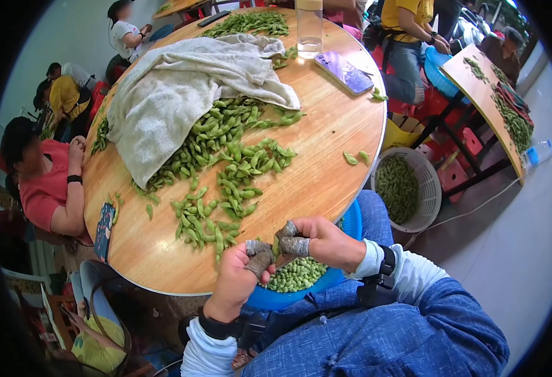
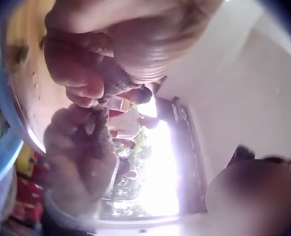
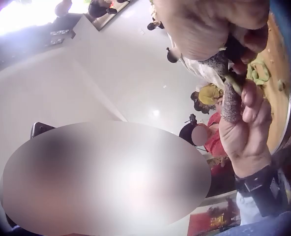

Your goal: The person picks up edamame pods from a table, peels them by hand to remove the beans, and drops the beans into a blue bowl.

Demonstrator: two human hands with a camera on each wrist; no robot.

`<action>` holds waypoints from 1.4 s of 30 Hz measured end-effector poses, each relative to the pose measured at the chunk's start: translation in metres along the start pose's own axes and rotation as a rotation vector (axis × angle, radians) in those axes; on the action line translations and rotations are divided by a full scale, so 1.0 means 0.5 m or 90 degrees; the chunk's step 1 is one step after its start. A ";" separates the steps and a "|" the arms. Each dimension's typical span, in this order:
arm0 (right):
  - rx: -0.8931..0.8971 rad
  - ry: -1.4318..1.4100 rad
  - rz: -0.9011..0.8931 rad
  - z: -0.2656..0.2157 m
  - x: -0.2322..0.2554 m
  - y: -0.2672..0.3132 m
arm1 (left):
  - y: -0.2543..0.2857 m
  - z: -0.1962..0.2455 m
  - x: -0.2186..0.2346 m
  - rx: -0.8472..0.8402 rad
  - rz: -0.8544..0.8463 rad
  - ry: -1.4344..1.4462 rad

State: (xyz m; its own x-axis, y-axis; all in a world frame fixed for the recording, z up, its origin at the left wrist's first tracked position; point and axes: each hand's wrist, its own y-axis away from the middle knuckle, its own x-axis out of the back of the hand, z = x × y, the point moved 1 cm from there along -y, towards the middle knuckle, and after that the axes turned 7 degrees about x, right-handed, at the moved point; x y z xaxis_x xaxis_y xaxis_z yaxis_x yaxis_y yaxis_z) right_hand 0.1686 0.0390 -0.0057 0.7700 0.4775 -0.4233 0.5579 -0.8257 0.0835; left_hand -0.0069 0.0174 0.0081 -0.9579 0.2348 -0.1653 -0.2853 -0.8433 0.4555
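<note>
Over the blue basin [image 1: 280,300] of shelled green beans [image 1: 296,276], both hands meet at a green soybean pod [image 1: 275,246]. The left hand [image 1: 235,276] pinches it from one side, its thumb and a finger wrapped in grey-brown cloth or tape. From the other side the right hand [image 1: 331,244] grips it, with similar wrapping on its digits. In the right wrist view, the pod [image 3: 235,86] shows as a green strip between the wrapped digits. Fingers largely hide it in the left wrist view. Loose pods [image 1: 210,220] lie on the table just beyond the hands.
A round wooden table [image 1: 317,163] bears a pod heap under a pale towel [image 1: 169,94], a clear bottle [image 1: 309,31] and a purple phone [image 1: 344,72]. A dark patterned object [image 1: 103,232] lies at its left edge. A white basket [image 1: 428,188] of pods stands right. People sit around.
</note>
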 end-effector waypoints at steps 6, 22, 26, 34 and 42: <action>0.027 0.039 0.001 -0.021 -0.001 0.004 | 0.009 0.006 -0.034 -0.472 0.226 -0.751; 0.067 -0.208 -0.101 0.050 0.009 -0.010 | -0.011 -0.075 -0.027 -0.018 0.051 0.317; 0.003 -0.156 -0.023 0.021 0.011 0.002 | 0.010 -0.055 -0.023 -0.243 0.127 -0.124; 0.009 -0.130 -0.051 0.028 -0.010 -0.001 | 0.013 -0.052 -0.017 -0.361 0.215 -0.441; 0.345 0.395 -0.069 -0.002 -0.010 0.007 | 0.001 -0.073 -0.037 -0.100 0.067 0.278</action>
State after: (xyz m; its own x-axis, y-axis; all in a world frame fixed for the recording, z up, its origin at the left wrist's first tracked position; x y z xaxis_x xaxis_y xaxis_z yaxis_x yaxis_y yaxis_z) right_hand 0.1669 0.0341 -0.0025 0.8402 0.5102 0.1836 0.5342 -0.7204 -0.4424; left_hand 0.0117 -0.0051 -0.0204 -0.8683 -0.0530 -0.4931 -0.1468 -0.9222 0.3576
